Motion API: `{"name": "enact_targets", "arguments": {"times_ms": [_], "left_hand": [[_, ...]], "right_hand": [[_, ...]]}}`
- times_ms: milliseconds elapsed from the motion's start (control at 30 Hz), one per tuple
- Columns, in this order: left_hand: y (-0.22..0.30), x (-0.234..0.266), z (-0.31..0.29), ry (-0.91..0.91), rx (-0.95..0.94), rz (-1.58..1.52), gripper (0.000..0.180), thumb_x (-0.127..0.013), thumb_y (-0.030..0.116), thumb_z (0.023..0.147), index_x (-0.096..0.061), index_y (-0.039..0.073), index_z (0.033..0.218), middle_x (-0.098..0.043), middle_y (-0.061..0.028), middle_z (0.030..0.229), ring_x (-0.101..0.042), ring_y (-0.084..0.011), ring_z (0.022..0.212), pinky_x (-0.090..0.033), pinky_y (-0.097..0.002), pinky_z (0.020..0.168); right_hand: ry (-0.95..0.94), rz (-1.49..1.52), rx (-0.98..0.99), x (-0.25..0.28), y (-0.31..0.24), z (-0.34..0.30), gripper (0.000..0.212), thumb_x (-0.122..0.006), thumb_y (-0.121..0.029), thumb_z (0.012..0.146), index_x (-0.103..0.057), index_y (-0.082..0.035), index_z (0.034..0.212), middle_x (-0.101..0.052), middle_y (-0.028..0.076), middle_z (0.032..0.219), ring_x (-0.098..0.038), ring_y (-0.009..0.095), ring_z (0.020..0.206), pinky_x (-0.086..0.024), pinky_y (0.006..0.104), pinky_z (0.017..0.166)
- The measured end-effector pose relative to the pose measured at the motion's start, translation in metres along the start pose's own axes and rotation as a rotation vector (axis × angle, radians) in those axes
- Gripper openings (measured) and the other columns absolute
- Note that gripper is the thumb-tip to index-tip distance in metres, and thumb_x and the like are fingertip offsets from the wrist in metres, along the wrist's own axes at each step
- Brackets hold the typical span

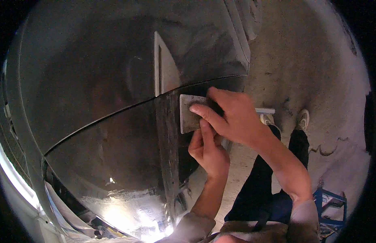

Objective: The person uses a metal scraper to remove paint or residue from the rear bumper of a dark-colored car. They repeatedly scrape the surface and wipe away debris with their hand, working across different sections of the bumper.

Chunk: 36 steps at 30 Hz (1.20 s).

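My right hand [234,115] grips a thin, flat rectangular plate [187,119], grey with a pale edge, its thumb lying across the face. Just below, my left hand [210,152] has its fingers curled and pinched at the plate's lower edge, close to the right thumb. Both hands are over the right part of a dark, curved vehicle panel [115,150]. Beside the plate runs a lighter, streaky band [167,137] down that panel. Above it, across a seam, a pale pointed patch [168,71] lies on the upper dark panel [94,60].
Bright light reflects off the panel's lower part [135,214]. Right of the vehicle is a brownish floor [293,73], where my shoes stand near a white bar [265,110]. A dark cord [323,152] and a blue frame [330,206] are farther right.
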State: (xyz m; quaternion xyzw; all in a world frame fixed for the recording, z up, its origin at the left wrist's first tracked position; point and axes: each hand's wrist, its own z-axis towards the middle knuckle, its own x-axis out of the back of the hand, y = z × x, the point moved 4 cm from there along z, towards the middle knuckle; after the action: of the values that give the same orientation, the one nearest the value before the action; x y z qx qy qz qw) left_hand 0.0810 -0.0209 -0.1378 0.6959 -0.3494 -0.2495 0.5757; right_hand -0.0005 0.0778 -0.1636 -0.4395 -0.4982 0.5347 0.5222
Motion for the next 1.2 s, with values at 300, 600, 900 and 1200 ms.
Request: {"name": "enact_targets", "arguments": {"times_ms": [300, 600, 900, 1200], "left_hand": [[0.012, 0.002, -0.005, 0.094, -0.152, 0.176, 0.024, -0.062, 0.014, 0.109, -0.069, -0.006, 0.097, -0.072, -0.0041, 0.095, -0.063, -0.0085, 0.084, -0.052, -0.0269, 0.072], [-0.001, 0.035, -0.012, 0.188, -0.193, 0.136, 0.022, -0.065, 0.005, 0.103, -0.065, -0.004, 0.083, -0.067, -0.0002, 0.087, -0.055, -0.0069, 0.081, -0.041, -0.0255, 0.068], [-0.009, 0.047, -0.032, 0.188, -0.185, 0.151, 0.025, -0.066, 0.009, 0.105, -0.063, -0.002, 0.083, -0.065, 0.0019, 0.084, -0.053, -0.0055, 0.078, -0.037, -0.0241, 0.067], [-0.01, 0.04, -0.005, 0.07, -0.143, 0.163, 0.02, -0.067, 0.008, 0.105, -0.069, -0.006, 0.091, -0.067, 0.0002, 0.085, -0.053, -0.0043, 0.077, -0.04, -0.0232, 0.065]], "right_hand": [[0.09, -0.001, 0.055, -0.014, -0.003, -0.001, 0.045, -0.078, -0.045, 0.092, -0.063, -0.005, 0.078, -0.061, 0.017, 0.061, -0.067, 0.038, 0.058, -0.048, 0.0442, 0.051], [-0.052, -0.019, 0.093, -0.029, -0.004, -0.018, 0.049, -0.066, -0.054, 0.096, -0.063, -0.007, 0.081, -0.07, 0.016, 0.068, -0.07, 0.038, 0.056, -0.054, 0.051, 0.051], [0.059, 0.024, 0.176, -0.034, 0.003, -0.045, 0.047, -0.08, -0.047, 0.089, -0.058, -0.008, 0.076, -0.059, 0.012, 0.058, -0.065, 0.03, 0.051, -0.045, 0.0406, 0.046], [0.133, -0.02, 0.099, -0.039, 0.015, -0.022, 0.049, -0.078, -0.049, 0.09, -0.058, -0.008, 0.071, -0.061, 0.015, 0.058, -0.065, 0.036, 0.052, -0.049, 0.0456, 0.047]]}}
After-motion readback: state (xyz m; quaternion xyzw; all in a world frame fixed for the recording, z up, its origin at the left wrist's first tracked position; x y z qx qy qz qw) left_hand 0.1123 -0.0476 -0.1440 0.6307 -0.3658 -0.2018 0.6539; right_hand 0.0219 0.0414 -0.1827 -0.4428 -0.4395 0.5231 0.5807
